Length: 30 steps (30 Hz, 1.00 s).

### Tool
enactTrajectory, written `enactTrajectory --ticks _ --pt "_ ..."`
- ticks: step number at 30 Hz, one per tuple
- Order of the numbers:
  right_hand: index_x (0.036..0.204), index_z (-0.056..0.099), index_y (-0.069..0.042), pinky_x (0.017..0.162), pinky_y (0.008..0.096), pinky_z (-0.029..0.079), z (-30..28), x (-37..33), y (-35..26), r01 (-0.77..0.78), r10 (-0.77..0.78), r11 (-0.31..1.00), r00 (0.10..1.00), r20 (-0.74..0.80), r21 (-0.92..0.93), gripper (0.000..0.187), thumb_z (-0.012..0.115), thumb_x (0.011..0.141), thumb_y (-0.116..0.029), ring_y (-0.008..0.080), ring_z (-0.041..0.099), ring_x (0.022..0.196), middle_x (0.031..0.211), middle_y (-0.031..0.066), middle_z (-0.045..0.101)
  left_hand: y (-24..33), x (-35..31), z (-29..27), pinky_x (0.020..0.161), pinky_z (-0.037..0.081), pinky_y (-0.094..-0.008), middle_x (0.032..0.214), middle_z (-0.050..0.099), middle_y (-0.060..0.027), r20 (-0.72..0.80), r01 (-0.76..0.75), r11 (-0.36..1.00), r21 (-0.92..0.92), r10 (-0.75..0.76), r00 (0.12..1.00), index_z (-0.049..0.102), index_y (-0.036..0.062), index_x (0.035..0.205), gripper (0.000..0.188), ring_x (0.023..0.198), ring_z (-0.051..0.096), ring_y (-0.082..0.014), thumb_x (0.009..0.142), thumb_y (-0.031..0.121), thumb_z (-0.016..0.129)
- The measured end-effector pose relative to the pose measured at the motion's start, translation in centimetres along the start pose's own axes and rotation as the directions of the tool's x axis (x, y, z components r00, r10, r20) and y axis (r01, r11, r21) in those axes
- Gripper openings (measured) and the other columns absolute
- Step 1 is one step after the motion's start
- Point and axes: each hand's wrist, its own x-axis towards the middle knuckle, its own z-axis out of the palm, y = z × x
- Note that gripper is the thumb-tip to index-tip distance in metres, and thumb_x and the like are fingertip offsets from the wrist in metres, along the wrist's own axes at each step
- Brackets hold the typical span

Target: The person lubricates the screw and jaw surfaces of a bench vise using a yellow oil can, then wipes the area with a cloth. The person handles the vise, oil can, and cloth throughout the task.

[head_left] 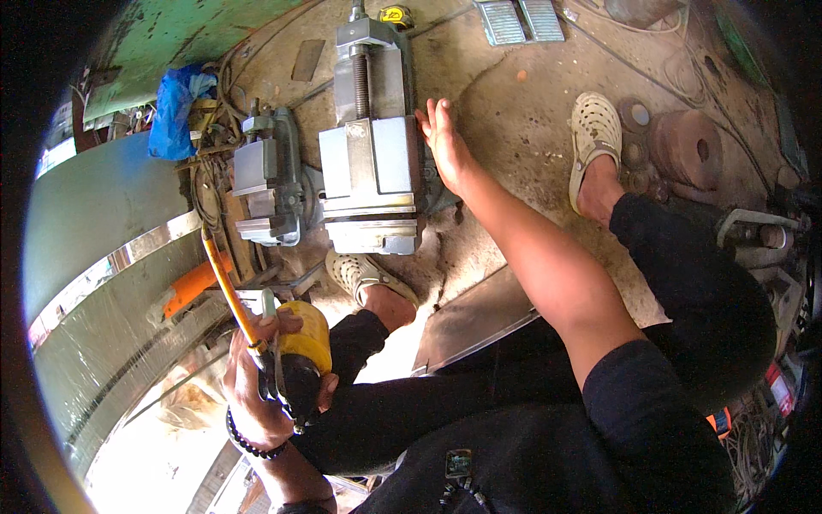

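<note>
A large grey machine vise (390, 171) lies on the floor ahead of me, its threaded screw pointing away. Beside its right flank is my right hand (447, 147), fingers stretched out and the fingertips at or very near the metal; it holds nothing. Down at the lower left, my left hand (248, 392) is wrapped round a yellow-and-black air tool (305, 338). An orange hose (224, 278) runs up from this tool. The tool's working end cannot be made out. To the left of the large vise sits a smaller grey vise (261, 180).
Clogs on my feet flank the large vise. A yellow tape measure (396, 15) lies behind it, near blue-grey plates (521, 21). A blue bag (175, 111) hangs at left. Brown grinding discs (685, 147) and cables lie at right. A metal sheet (467, 321) is near my legs.
</note>
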Motion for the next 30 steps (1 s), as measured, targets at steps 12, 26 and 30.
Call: enactTrajectory --ticks 12,26,30 --pt "0.157 -0.002 -0.007 0.121 0.045 0.009 -0.8 -6.7 1.3 -0.174 0.187 0.95 0.982 0.024 -0.258 0.103 0.013 0.089 -0.083 0.0332 0.025 0.148 0.162 0.0208 0.016 0.7 0.0 -1.0 0.088 0.054 -0.0423 0.109 0.067 -0.0141 0.003 -0.125 0.989 0.074 0.125 0.992 0.054 0.0013 0.122 0.073 0.097 0.068 -0.0325 0.065 0.032 0.088" --pt "0.153 0.027 -0.001 0.112 0.0407 0.037 2.5 -10.6 -30.0 0.227 0.02 -0.027 0.974 0.227 -0.973 0.091 0.063 0.09 -0.055 0.0304 0.046 0.136 0.148 0.0237 0.045 1.2 0.0 1.0 0.084 0.054 -0.0355 0.095 0.068 -0.0151 -0.136 -0.166 0.912 -0.374 0.123 0.983 0.049 -0.002 0.133 0.082 0.088 0.068 -0.0283 0.065 0.026 0.086" --pt "0.153 0.026 0.0 0.114 0.0411 0.034 6.7 -14.8 -34.2 0.336 0.244 -0.346 0.934 0.262 -0.876 0.098 0.073 0.083 -0.052 0.0321 0.043 0.139 0.149 0.0247 0.042 1.9 5.0 3.8 0.089 0.051 -0.0355 0.106 0.066 -0.0209 -0.26 -0.074 0.839 -0.539 -0.082 0.962 0.049 -0.0047 0.133 0.083 0.1 0.064 -0.0231 0.07 0.035 0.086"
